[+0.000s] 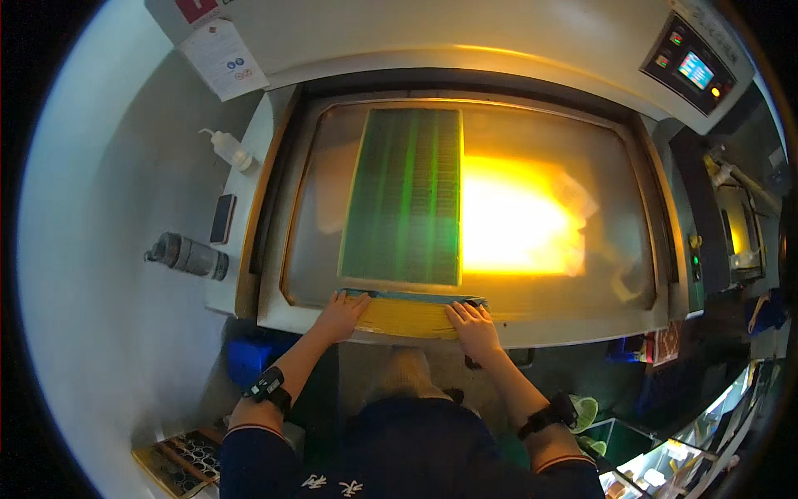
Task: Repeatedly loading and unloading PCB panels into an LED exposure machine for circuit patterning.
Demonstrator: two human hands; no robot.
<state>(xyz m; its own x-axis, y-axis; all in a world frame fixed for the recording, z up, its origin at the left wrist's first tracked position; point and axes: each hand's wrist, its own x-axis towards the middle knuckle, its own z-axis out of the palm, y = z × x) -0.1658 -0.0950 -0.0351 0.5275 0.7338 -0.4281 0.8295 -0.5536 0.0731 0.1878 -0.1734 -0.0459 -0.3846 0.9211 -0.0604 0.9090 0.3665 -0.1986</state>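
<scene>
A long green panel [403, 195] with fine dark rows lies flat on the glass bed [316, 266] of a large machine. At the bed's front edge is a thick stack of thin sheets [407, 318], its layered side yellow and its top blue-grey. My left hand [341, 318] grips the left end of the stack, fingers over its top edge. On the right end my right hand [475, 327] rests with bent fingers, also gripping it. The near end of the green panel is just beyond the stack. Both thumbs are hard to make out.
Bright yellow light [524, 216] glows right of the panel. On the left ledge are a squeeze bottle [229, 151], a phone [223, 219] and a grey drinking bottle [189, 255]. A control panel [694, 66] is at upper right; the machine's hood [457, 37] overhangs the back.
</scene>
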